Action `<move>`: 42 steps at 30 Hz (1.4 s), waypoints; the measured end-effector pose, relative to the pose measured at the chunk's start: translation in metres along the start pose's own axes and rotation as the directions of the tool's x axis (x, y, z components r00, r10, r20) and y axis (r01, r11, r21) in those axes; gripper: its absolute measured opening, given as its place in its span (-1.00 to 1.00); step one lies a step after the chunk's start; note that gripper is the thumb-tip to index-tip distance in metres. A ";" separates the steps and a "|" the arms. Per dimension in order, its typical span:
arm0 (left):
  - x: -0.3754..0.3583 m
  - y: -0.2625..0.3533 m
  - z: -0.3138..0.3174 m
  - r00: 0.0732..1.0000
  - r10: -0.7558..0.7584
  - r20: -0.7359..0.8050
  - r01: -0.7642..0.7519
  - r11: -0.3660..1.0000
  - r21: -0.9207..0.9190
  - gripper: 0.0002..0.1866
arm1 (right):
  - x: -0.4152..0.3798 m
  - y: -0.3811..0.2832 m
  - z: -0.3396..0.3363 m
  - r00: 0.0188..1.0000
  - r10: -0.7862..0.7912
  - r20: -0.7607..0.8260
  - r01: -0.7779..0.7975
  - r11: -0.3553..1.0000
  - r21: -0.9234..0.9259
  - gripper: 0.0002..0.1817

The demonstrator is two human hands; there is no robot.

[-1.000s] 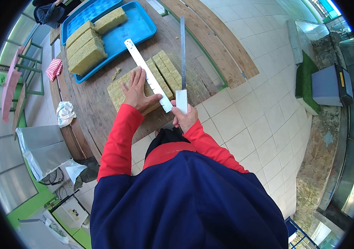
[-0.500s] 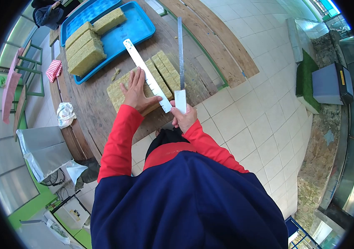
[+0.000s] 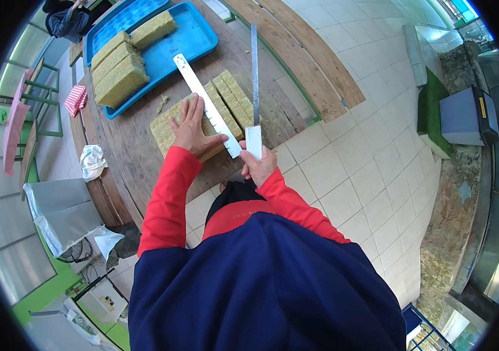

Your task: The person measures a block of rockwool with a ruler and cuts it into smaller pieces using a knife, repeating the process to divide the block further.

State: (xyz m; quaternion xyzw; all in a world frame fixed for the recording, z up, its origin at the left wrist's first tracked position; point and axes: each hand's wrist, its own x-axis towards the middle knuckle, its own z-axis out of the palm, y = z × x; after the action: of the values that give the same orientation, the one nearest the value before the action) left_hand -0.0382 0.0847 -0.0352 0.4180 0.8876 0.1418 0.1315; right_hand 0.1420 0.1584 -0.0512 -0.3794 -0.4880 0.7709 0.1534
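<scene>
A yellowish-green fibrous block (image 3: 163, 131), which looks like rockwool, lies on the wooden table. My left hand (image 3: 194, 126) rests flat on it, fingers spread and thumb against a white ruler with a notched edge (image 3: 204, 100). The ruler runs slantwise across the block's top. To its right, lines divide the block into narrower strips (image 3: 233, 96). My right hand (image 3: 263, 167) is closed round the white handle of a long, narrow-bladed knife (image 3: 255, 88). The blade points away from me, beside the block's right edge; whether it touches cannot be told.
A blue tray (image 3: 198, 35) with several similar blocks (image 3: 122, 79) stands at the table's far left. Small crumbs (image 3: 162, 104) lie near the block. A wooden bench (image 3: 305, 52) stands to the right. A white plastic bag (image 3: 92, 162) is at left; a person (image 3: 68, 22) is at the far left.
</scene>
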 end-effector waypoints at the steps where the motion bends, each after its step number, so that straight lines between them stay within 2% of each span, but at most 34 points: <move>1: 0.000 0.000 0.000 1.000 -0.003 0.004 0.003 1.000 0.001 0.30 | 0.000 0.000 0.000 1.000 0.004 -0.001 -0.004 1.000 0.002 -0.72; 11: 0.000 0.004 -0.005 1.000 -0.011 0.029 0.010 1.000 0.030 0.27 | -0.003 0.002 -0.002 0.999 -0.036 0.009 0.036 0.999 -0.019 -0.73; 13: 0.000 0.005 -0.006 0.999 -0.014 0.034 0.013 1.000 0.021 0.27 | -0.008 0.002 -0.008 0.996 -0.077 0.036 0.082 0.985 -0.149 -0.70; 14: 0.000 0.005 -0.006 0.999 -0.015 0.034 0.014 1.000 0.022 0.27 | -0.012 0.003 -0.011 0.996 -0.077 0.038 0.082 0.985 -0.149 -0.70; 15: 0.000 0.005 -0.006 0.999 -0.013 0.033 0.012 1.000 0.016 0.27 | -0.018 0.004 -0.014 0.961 -0.276 0.036 0.264 0.863 -0.430 -0.68; 16: -0.001 0.005 -0.006 0.999 -0.011 0.033 0.010 1.000 0.010 0.27 | -0.024 0.005 -0.017 0.886 -0.455 0.093 0.394 0.632 -0.667 -0.66; 17: 0.000 0.005 -0.007 0.999 -0.011 0.033 0.011 1.000 0.010 0.27 | -0.031 0.005 -0.020 0.886 -0.455 0.093 0.395 0.632 -0.667 -0.66; 19: 0.000 0.006 -0.008 0.999 -0.018 0.044 0.018 1.000 0.008 0.26 | -0.047 0.004 -0.024 0.841 -0.515 0.165 0.447 0.489 -0.749 -0.61; 23: -0.001 0.007 -0.008 0.999 -0.016 0.041 0.016 1.000 0.001 0.26 | -0.061 0.026 -0.040 0.866 -0.462 0.194 0.423 0.467 -0.777 -0.53; 25: 0.000 0.006 -0.007 0.999 -0.012 0.034 0.012 1.000 0.002 0.25 | -0.065 0.029 -0.044 0.919 -0.326 0.224 0.360 0.455 -0.814 -0.46; 28: -0.001 0.007 -0.009 0.999 -0.017 0.044 0.017 1.000 -0.001 0.25 | -0.067 0.030 -0.046 0.926 -0.301 0.228 0.346 0.435 -0.832 -0.42; 35: -0.001 0.009 -0.011 0.997 -0.026 0.067 0.026 1.000 0.010 0.26 | -0.069 0.024 -0.047 0.935 -0.273 0.226 0.326 0.414 -0.850 -0.42; 41: -0.001 0.005 -0.007 0.999 -0.007 0.037 0.008 1.000 -0.008 0.25 | -0.075 0.010 -0.047 0.962 -0.161 0.222 0.269 0.402 -0.875 -0.44; 42: -0.001 0.004 -0.007 0.999 -0.006 0.034 0.006 1.000 -0.009 0.25 | -0.075 0.009 -0.047 0.964 -0.150 0.221 0.263 0.379 -0.887 -0.50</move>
State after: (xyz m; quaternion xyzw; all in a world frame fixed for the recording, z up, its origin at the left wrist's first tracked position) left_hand -0.0372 0.0857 -0.0272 0.4171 0.8859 0.1382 0.1486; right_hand 0.2273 0.1384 -0.0375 -0.2969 -0.8784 0.3745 -0.0083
